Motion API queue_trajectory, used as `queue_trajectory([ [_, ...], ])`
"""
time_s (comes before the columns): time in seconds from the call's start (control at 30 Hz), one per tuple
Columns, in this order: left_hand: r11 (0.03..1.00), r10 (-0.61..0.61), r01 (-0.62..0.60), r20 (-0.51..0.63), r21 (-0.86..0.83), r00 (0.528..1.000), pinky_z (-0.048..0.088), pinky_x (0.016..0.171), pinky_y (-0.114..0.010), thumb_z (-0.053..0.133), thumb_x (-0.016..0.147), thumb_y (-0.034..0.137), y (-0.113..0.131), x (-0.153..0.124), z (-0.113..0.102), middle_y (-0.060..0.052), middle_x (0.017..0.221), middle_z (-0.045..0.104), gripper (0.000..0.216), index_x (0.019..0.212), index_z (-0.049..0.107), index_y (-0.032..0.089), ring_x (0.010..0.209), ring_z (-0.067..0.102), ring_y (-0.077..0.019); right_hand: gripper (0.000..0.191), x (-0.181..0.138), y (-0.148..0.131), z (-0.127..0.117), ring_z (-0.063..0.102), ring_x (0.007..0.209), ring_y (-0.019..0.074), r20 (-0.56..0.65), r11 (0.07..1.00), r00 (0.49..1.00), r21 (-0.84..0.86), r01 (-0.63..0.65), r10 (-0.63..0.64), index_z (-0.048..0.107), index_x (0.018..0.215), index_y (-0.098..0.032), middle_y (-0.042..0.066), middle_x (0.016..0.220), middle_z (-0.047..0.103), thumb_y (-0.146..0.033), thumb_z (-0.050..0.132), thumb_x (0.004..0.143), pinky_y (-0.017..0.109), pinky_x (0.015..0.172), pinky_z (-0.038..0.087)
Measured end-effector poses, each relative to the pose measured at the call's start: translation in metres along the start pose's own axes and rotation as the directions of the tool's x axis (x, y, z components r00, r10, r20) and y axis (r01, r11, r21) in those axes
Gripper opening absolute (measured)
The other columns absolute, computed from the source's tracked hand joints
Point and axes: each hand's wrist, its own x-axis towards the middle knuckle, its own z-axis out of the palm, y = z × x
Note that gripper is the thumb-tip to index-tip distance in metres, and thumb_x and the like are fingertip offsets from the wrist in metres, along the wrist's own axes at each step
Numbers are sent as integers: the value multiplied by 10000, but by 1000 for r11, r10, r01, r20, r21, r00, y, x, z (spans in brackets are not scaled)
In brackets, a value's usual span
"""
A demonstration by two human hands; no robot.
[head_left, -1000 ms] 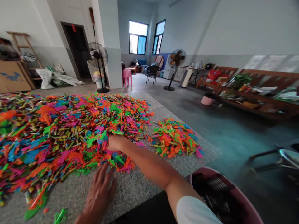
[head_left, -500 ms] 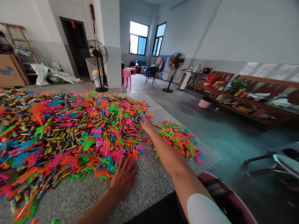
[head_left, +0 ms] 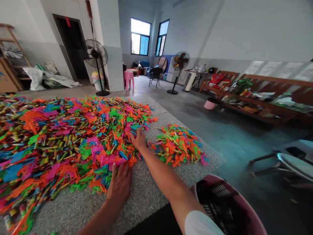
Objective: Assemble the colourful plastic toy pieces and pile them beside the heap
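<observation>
A wide heap of small plastic toy guns (head_left: 94, 143) in orange, green, pink and blue lies on a speckled stone surface (head_left: 144, 202), mixed with many short yellow-and-red tubes (head_left: 61, 140). My left hand (head_left: 120, 183) rests at the heap's near right edge, palm down, fingers stretched out and touching the toys. Farther off, my right hand (head_left: 139, 140) reaches to the heap's right edge, thumb and forefinger apart against the pieces; its other fingers are partly hidden. To the right of it is a smaller pile of the same toys and tubes (head_left: 181, 143).
A pink basket (head_left: 244, 195) with a dark lattice inside stands close by my right arm. On the right are a stool (head_left: 298, 163) and a wooden bench (head_left: 281, 85) loaded with things. Two standing fans (head_left: 181, 62), pink stools (head_left: 128, 78) and a pink bin (head_left: 210, 103) stand farther back.
My right hand has come nearer and to the left along the heap's edge. Toys at that edge have shifted. The left hand has moved slightly left and the view has turned a little right.
</observation>
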Motion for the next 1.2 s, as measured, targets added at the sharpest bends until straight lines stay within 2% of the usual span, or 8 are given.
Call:
queue_trajectory([
  [0.17,999,-44,43,-53,-21,998,150,1306,-657,552,1001,263,-8,-13,-18,-136,1412,683,303,1190,782,207,1387,545,-363,573,-33,-30,15,596,1282,342,-84,992,995,107,63,-54,557,1401,-127,211,1300,668,-455,652,940,479,1110,446],
  [0.37,996,-91,90,-93,-15,992,206,1287,-639,553,998,246,-35,-30,-41,-157,1346,705,305,1215,759,188,1328,583,-347,449,-53,-76,11,620,1259,329,-45,976,999,216,-7,17,613,1300,-159,187,1244,690,-441,638,952,441,1096,474],
  [0.57,984,-162,166,-64,61,985,251,1258,-622,559,1010,306,-65,-47,-63,-137,1331,705,286,1200,746,203,1285,592,-340,748,-81,-105,-6,537,1392,331,98,949,972,258,184,-215,435,1562,-128,207,1469,585,-448,683,932,442,1157,441],
  [0.7,983,-161,173,-150,69,976,282,1242,-617,585,995,322,-85,-57,-79,-134,1296,708,272,1188,739,208,1274,596,-337,562,-75,-86,-38,669,1218,244,249,864,853,349,362,-458,571,1479,-269,63,1309,716,-469,669,963,343,1050,517],
  [0.8,991,-97,115,-233,63,968,407,1174,-556,632,974,342,-101,-65,-88,-147,1271,703,249,1145,736,195,1261,605,-331,388,-56,-51,-60,697,1134,228,241,939,913,185,290,-329,672,1351,-261,58,1203,758,-446,590,1021,327,1013,521],
  [0.9,989,-102,129,-297,72,949,493,1080,-530,649,964,327,-104,-73,-92,-156,1279,691,244,1155,726,196,1259,604,-345,486,-47,-12,-67,608,1280,317,130,988,980,-23,156,-152,622,1417,-137,207,1359,669,-429,559,1034,439,1111,445],
  [1.03,997,-69,77,-285,19,956,517,1066,-510,648,949,266,-77,-72,-91,-137,1292,686,253,1190,717,231,1280,601,-333,643,-62,16,-51,514,1365,384,99,949,989,-288,131,-107,580,1448,-87,281,1430,592,-578,521,1037,524,1152,363],
  [1.2,996,20,-39,-220,-83,975,431,1192,-532,642,933,239,-25,-52,-76,-125,1410,650,284,1201,734,239,1400,532,-329,618,-81,4,-24,542,1329,354,93,947,979,-251,199,-181,569,1462,-123,249,1410,612,-582,437,1071,522,1138,372],
])
